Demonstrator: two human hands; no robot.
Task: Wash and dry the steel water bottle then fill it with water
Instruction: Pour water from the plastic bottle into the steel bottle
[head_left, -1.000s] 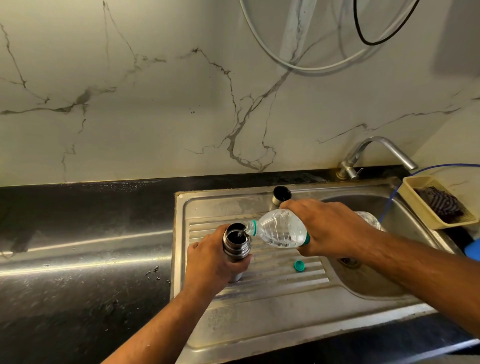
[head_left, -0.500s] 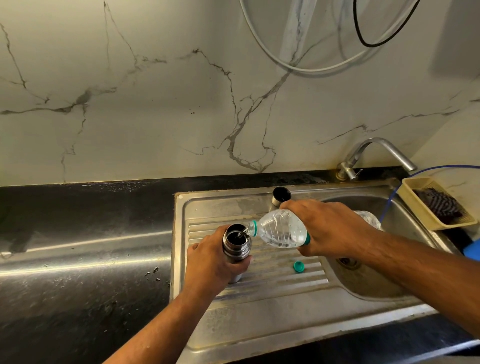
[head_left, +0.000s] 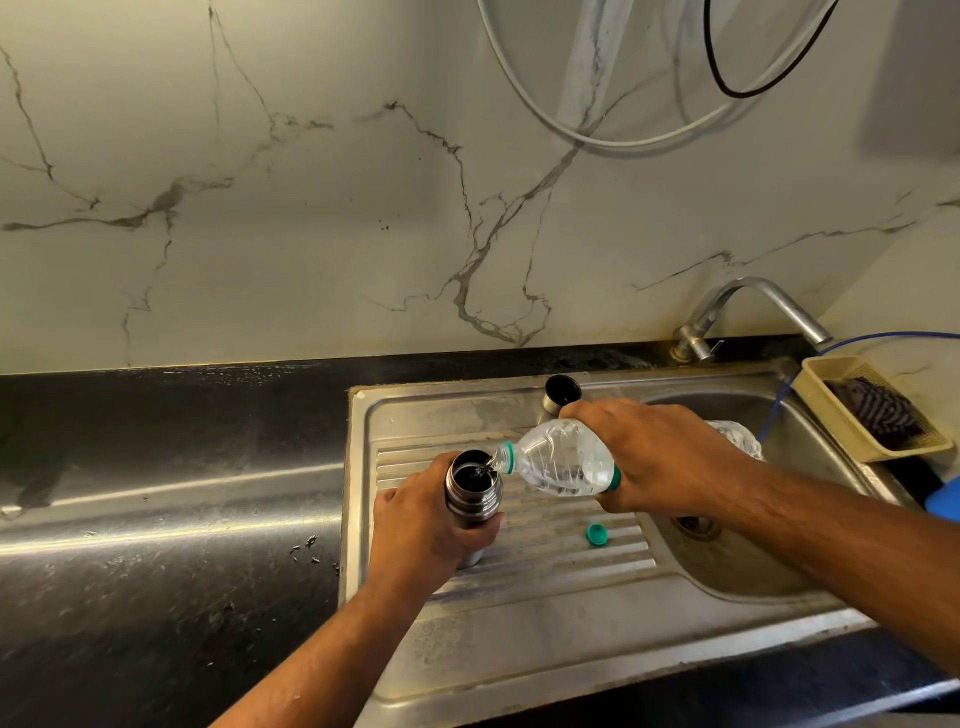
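Note:
The steel water bottle (head_left: 472, 493) stands upright and uncapped on the sink's ribbed draining board (head_left: 550, 582). My left hand (head_left: 421, 525) grips its body. My right hand (head_left: 660, 457) holds a clear plastic bottle (head_left: 556, 462) tipped on its side, its mouth at the steel bottle's rim, and a thin stream of water runs into the opening. The steel bottle's cap (head_left: 561, 393) sits at the back of the draining board, just behind my right hand. The plastic bottle's green cap (head_left: 596, 534) lies on the ribs.
The sink basin (head_left: 737, 566) with its drain lies under my right forearm. A tap (head_left: 748, 312) rises at the back right. A yellow basket (head_left: 831, 415) with a dark scrubber hangs at the right edge. Black countertop (head_left: 156, 519) stretches to the left.
Almost nothing has moved: both hands keep their places and the water keeps running from the plastic bottle into the steel bottle.

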